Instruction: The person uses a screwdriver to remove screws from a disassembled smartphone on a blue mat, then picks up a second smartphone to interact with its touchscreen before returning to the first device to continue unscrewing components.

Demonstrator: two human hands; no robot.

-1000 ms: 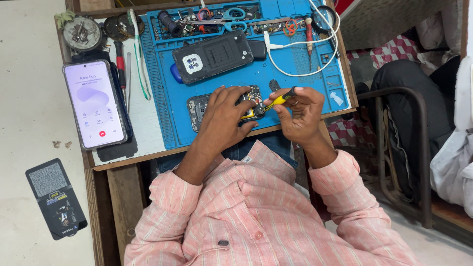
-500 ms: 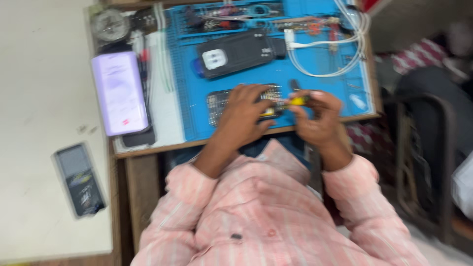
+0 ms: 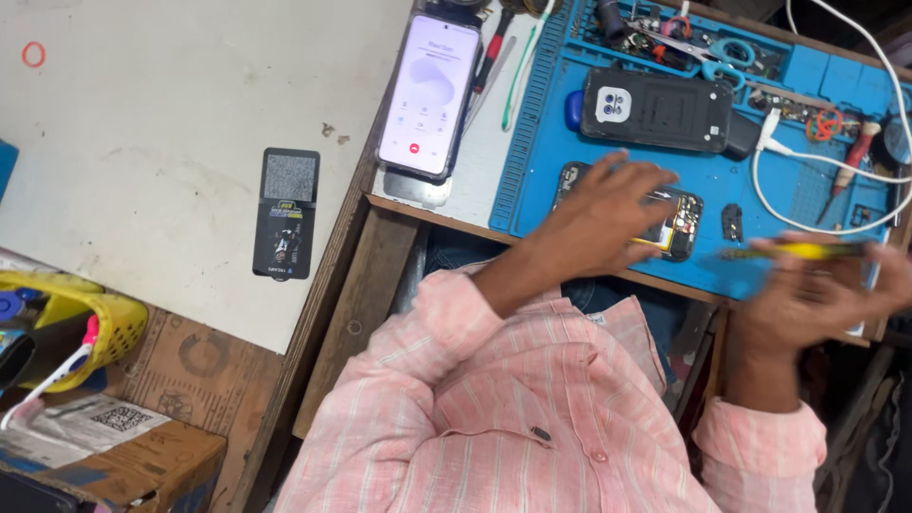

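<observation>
My left hand (image 3: pixel 608 214) lies flat on an opened phone (image 3: pixel 676 223) with its back off, on a blue work mat (image 3: pixel 541 152). To the right of the phone, at the mat's near edge, my right hand (image 3: pixel 822 294) is blurred and closed around a thin yellow-handled tool (image 3: pixel 803 251). The tool's tip points left toward the phone but stays apart from it. A small dark part (image 3: pixel 731 221) lies on the mat between the two hands.
A black phone back cover (image 3: pixel 655 109) lies higher on the mat, with a white cable (image 3: pixel 807 161), scissors (image 3: pixel 727 52) and small tools behind it. A lit phone (image 3: pixel 429 93) rests at the bench's left end. A dark card (image 3: pixel 288 212) lies on the white surface; a yellow basket (image 3: pixel 90 328) sits lower left.
The view has swung, so the bench now sits upper right. My right hand has moved right, away from the opened phone, with the yellow tool. My left hand stays on the phone.
</observation>
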